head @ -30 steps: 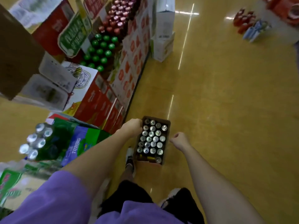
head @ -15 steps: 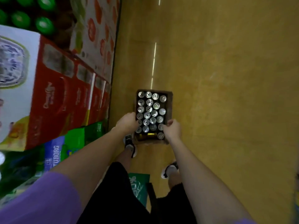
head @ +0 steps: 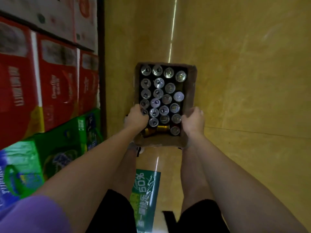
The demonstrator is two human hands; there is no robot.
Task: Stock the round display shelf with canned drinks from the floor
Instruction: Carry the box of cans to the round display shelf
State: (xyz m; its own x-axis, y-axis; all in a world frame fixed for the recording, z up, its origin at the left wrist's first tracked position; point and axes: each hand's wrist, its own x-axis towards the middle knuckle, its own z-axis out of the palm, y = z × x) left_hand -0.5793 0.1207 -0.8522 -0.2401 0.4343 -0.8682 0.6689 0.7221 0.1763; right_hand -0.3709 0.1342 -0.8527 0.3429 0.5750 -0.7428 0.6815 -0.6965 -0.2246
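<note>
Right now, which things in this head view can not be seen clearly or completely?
- Left hand: fingertips hidden among the cans, so its grip is unclear.
- Right hand: fingers curl over the box wall; what they hold is unclear.
- Round display shelf: outside the frame.
- Red cartons: print blurred.
- Can brand: only tops show.

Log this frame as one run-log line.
phase: reach into box | left hand: on cans | right hand: at right wall of cardboard box | box on floor
</note>
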